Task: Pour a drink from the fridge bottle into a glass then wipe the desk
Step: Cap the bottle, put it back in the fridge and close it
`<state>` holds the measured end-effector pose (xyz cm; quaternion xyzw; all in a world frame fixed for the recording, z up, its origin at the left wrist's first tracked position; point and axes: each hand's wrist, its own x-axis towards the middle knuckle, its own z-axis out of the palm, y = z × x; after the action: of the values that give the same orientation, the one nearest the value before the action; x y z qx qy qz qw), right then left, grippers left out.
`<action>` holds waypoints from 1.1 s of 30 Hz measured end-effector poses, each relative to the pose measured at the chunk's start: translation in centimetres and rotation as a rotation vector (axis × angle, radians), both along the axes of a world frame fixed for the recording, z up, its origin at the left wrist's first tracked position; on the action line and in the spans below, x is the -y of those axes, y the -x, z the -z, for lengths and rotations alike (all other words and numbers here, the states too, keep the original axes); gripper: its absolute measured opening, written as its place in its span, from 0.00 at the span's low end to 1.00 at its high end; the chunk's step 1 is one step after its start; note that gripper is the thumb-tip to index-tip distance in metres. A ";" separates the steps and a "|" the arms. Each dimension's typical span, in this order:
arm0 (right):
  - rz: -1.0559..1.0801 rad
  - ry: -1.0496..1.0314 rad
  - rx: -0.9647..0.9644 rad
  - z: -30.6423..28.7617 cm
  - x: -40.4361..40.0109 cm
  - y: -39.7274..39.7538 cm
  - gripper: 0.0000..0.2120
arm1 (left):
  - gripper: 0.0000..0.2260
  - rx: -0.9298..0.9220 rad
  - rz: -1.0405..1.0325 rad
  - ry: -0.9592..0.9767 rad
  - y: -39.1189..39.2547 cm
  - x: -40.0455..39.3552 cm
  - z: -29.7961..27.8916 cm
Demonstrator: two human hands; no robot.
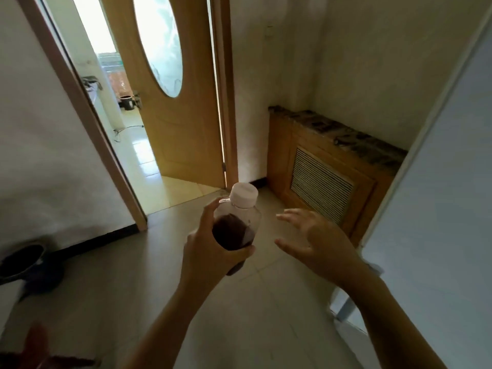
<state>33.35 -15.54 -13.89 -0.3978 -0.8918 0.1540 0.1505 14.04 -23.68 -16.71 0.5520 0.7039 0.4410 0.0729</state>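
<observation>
My left hand (205,251) grips a clear plastic bottle (237,225) around its lower body, held upright above the tiled floor. The bottle has a white cap, which is on, and dark red-brown drink fills its lower part. To the right of the bottle, my right hand (316,246) hovers with fingers spread and nothing in it, a short gap away. No glass or desk is in view.
A white panel (439,209), perhaps the fridge door, fills the right side. A wooden radiator cover (319,166) stands in the corner behind. A wooden door (181,115) with an oval window stands open ahead. A dark pot (24,262) sits at the left.
</observation>
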 end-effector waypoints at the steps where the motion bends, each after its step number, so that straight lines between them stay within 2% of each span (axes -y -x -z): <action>1: 0.034 0.002 0.009 0.0 -1.2 0.5 0.28 | 0.44 -0.003 0.024 0.001 0.8 -1.9 0.2; 9: 0.331 0.058 0.057 -0.2 -10.0 2.8 0.31 | 0.43 0.034 0.333 -0.013 4.4 -15.7 -0.1; 14: 0.491 0.066 0.085 0.4 -15.5 2.9 0.24 | 0.42 0.138 0.530 0.022 4.1 -24.3 0.5; 16: 0.525 0.062 0.065 0.9 -18.0 3.1 0.22 | 0.41 0.136 0.574 -0.002 3.7 -27.7 0.6; 21: 0.633 0.080 0.041 1.4 -22.6 3.3 0.25 | 0.42 0.158 0.652 -0.013 2.9 -34.7 0.9; 27: 0.775 0.088 0.059 0.3 -25.3 2.3 0.28 | 0.41 0.173 0.805 0.017 0.2 -41.4 1.5; 33: 1.061 0.055 -0.007 0.5 -27.3 0.7 0.26 | 0.40 0.255 1.116 0.123 -4.6 -47.8 1.6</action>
<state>32.60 11.77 -14.39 -0.7975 -0.5633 0.0812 0.2002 18.59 24.12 -18.27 0.7771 0.3158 0.3571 0.4108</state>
